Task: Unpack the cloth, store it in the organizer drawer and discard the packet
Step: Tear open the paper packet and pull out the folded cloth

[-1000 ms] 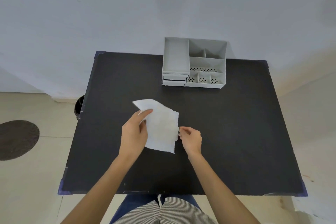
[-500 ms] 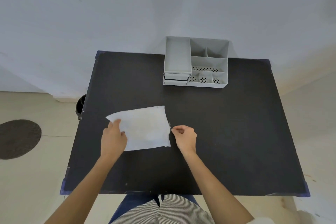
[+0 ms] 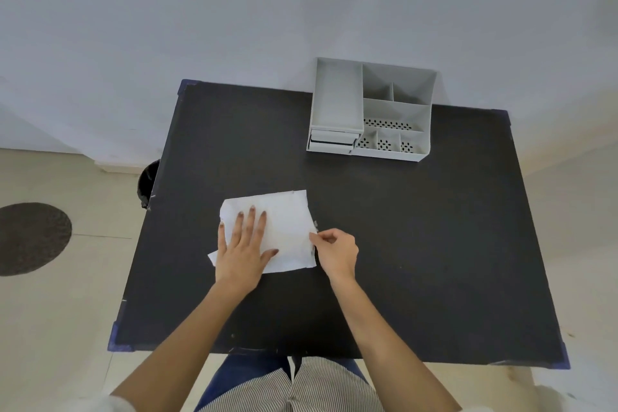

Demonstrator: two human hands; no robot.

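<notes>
Single view, head-worn wide-angle camera, looking forward and steeply down from above the near edge of the black table (image 3: 418, 244). Nearly the whole tabletop fits in frame, all four corners visible, edges bowed by lens distortion. Wearer's striped garment (image 3: 291, 388) sits at bottom centre, so the camera is right over the person's lap. Both forearms enter from the bottom edge, close to the lens; left hand (image 3: 242, 249) and right hand (image 3: 336, 252) land near frame centre. Grey organizer (image 3: 371, 110) at the table's far edge, against the wall (image 3: 234, 10) filling the upper third. Floor on both sides.
</notes>
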